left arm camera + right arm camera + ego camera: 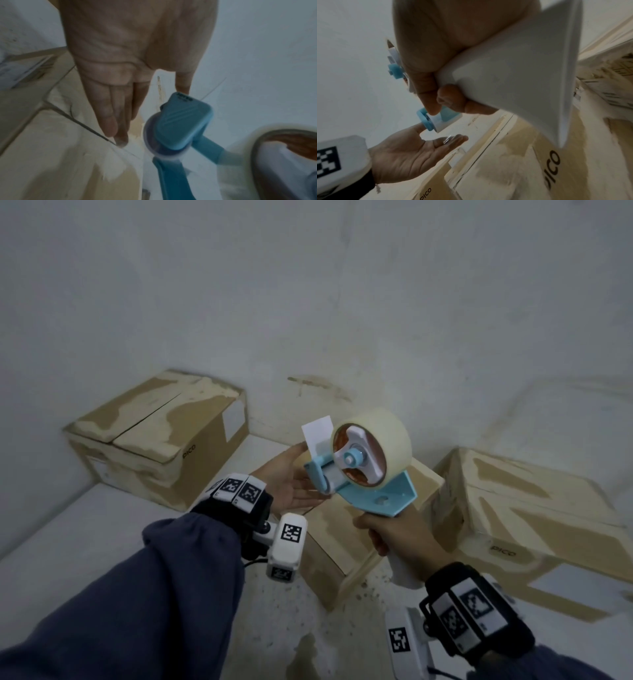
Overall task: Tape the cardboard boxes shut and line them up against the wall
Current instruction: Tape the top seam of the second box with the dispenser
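My right hand (394,537) grips the white handle (513,75) of a blue tape dispenser (373,491) loaded with a pale tape roll (380,440), held up in the air. A white tape tab (318,433) sticks up at its front. My left hand (291,477) is open, palm up, just left of the dispenser's front roller (180,124), fingers straight. Three worn cardboard boxes stand by the wall: one at the left (154,436), one in the middle (339,546) under the hands, one at the right (534,529).
A stained white wall (342,302) runs behind the boxes. The floor (85,542) is pale, with brown specks and a stain near the middle box. The boxes carry white labels and "PICO" print.
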{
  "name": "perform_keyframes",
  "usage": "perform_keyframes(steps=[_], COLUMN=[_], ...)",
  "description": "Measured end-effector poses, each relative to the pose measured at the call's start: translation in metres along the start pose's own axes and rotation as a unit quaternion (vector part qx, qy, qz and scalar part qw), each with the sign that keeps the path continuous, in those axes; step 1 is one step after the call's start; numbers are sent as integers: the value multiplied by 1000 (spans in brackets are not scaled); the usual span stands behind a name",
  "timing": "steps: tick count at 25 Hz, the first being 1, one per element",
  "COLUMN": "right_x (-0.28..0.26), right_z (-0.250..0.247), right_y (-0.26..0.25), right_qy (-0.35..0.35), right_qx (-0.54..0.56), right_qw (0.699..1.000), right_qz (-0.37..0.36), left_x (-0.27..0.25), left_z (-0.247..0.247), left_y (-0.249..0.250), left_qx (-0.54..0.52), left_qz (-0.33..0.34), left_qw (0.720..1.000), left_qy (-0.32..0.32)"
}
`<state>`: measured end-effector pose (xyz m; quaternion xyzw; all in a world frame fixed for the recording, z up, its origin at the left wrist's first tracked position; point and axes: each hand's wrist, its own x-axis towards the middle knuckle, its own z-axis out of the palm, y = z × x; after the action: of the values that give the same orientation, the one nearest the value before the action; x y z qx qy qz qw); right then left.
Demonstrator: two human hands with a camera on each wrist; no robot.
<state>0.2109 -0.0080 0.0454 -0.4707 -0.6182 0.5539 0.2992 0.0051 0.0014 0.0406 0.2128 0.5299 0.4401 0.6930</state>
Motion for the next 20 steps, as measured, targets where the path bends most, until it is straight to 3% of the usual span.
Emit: perform_keyframes(steps=[7, 20], right_x=[-1, 4], right_z=[4, 2], right_y=[-4, -4], right_qy=[-15, -31], right_qx=[-4, -1], right_qw=[1000, 999], right_qz=[-10, -18], left_x=[8, 9], left_z=[-3, -1], left_y=[-10, -7], left_qx=[-9, 126], left_qz=[17, -84], left_qw=[997, 988], left_qy=[79, 19])
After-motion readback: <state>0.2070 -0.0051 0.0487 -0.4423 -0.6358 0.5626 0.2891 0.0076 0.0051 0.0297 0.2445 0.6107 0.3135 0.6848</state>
